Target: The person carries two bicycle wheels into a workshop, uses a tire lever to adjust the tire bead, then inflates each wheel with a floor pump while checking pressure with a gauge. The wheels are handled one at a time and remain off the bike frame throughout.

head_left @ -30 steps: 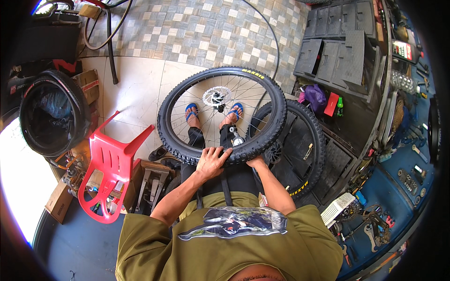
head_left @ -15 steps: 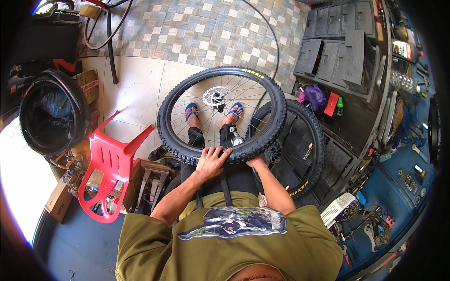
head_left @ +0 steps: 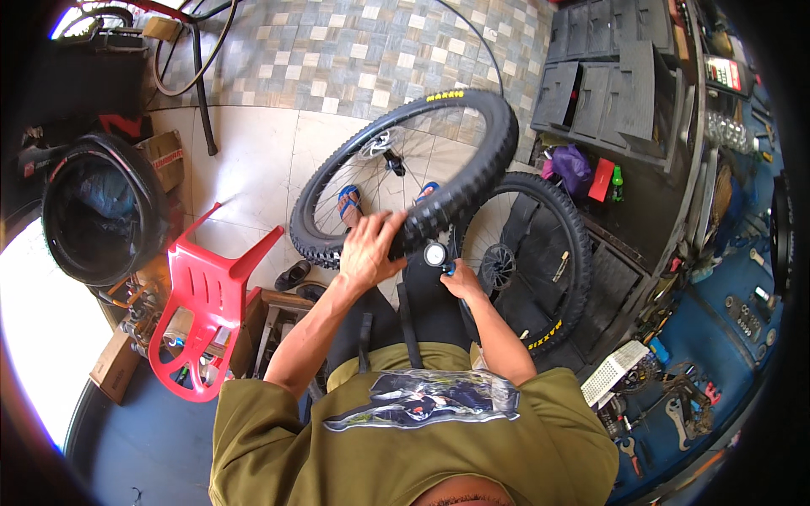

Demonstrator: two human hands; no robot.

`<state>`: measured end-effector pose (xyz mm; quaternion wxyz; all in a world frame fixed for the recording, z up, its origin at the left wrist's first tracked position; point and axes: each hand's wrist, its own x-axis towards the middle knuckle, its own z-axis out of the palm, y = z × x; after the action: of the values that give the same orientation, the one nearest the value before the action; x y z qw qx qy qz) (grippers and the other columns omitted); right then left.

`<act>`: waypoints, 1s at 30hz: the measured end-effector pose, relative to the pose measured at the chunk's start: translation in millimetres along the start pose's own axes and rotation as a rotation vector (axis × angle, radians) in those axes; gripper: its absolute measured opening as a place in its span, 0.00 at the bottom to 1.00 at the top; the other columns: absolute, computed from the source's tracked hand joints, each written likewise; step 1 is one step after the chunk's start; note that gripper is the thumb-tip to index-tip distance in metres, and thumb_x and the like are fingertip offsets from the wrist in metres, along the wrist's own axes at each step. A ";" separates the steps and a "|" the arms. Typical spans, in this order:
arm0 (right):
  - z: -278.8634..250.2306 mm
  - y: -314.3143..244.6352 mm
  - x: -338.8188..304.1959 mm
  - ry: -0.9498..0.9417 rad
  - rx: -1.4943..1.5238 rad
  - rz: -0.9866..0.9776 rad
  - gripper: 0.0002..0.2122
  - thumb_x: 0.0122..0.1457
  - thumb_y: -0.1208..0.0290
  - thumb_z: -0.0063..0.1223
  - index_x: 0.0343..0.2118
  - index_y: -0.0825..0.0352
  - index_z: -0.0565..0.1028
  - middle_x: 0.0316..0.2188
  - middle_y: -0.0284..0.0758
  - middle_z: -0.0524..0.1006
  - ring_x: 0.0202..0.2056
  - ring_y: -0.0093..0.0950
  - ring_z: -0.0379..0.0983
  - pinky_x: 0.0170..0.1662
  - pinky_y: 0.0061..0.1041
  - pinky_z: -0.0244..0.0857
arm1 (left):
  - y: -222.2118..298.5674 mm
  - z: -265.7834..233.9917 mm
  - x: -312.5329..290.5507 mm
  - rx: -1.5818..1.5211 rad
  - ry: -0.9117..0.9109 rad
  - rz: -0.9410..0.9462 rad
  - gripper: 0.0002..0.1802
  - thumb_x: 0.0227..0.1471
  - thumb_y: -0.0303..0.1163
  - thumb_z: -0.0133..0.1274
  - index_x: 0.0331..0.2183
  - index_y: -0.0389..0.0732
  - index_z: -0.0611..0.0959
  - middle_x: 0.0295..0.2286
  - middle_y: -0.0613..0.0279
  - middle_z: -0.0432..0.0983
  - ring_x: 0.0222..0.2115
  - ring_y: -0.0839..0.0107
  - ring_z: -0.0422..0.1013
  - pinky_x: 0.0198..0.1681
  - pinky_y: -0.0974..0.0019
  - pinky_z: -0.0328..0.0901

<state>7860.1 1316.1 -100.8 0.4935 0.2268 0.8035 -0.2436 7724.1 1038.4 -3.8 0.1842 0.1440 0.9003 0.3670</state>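
A bicycle wheel (head_left: 323, 173) with a knobby black tyre, spokes and a brake disc tilts in front of me, its right side raised. My left hand (head_left: 371, 251) grips the near part of its tyre, fingers over the tread and thumb toward the right. Just right of it, my right hand (head_left: 461, 279) is closed on a tyre inflator (head_left: 435, 255) with a round white-faced gauge and a bit of blue at the grip. The tyre hides part of the inflator's far end.
A second wheel (head_left: 572, 244) leans at my right beside black drawers (head_left: 591, 93). The red plastic chair (head_left: 207, 278) stands at left, near stacked tyres (head_left: 59, 211). Tools lie on the blue bench (head_left: 717, 337) at far right. A black hose (head_left: 481, 38) crosses the tiled floor.
The wheel has tipped, its right side rising and its hub shifting up-left. My left hand has moved up-left with it. The gauge and my right hand now show more fully beside the tyre.
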 end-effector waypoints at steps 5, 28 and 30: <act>-5.8 -1.0 -2.0 0.003 0.004 0.022 0.28 0.55 0.59 0.62 0.53 0.74 0.72 0.45 0.60 0.80 0.51 0.56 0.77 0.55 0.48 0.71 | 16.4 -34.5 50.5 0.242 0.189 -0.288 0.43 0.36 0.35 0.71 0.56 0.38 0.72 0.46 0.48 0.71 0.50 0.46 0.70 0.54 0.47 0.65; -55.3 -122.4 32.2 0.134 0.322 -0.456 0.29 0.56 0.52 0.66 0.53 0.69 0.73 0.50 0.54 0.80 0.53 0.51 0.77 0.54 0.46 0.71 | -76.5 -65.4 -10.6 -0.182 0.159 -0.867 0.77 0.43 0.60 0.71 0.67 0.14 0.46 0.64 0.22 0.55 0.65 0.39 0.59 0.69 0.54 0.55; -55.9 -142.8 37.5 0.093 0.218 -0.473 0.30 0.56 0.49 0.65 0.52 0.70 0.74 0.47 0.54 0.81 0.51 0.51 0.78 0.52 0.46 0.72 | -84.4 -74.4 -17.1 -0.188 0.134 -0.850 0.55 0.53 0.63 0.64 0.61 0.25 0.66 0.51 0.37 0.74 0.53 0.51 0.73 0.56 0.55 0.68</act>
<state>7720.2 1244.0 -88.7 0.3580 0.0955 0.8251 -0.4265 7696.3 928.3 -10.9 0.2721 -0.2807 0.8523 0.3475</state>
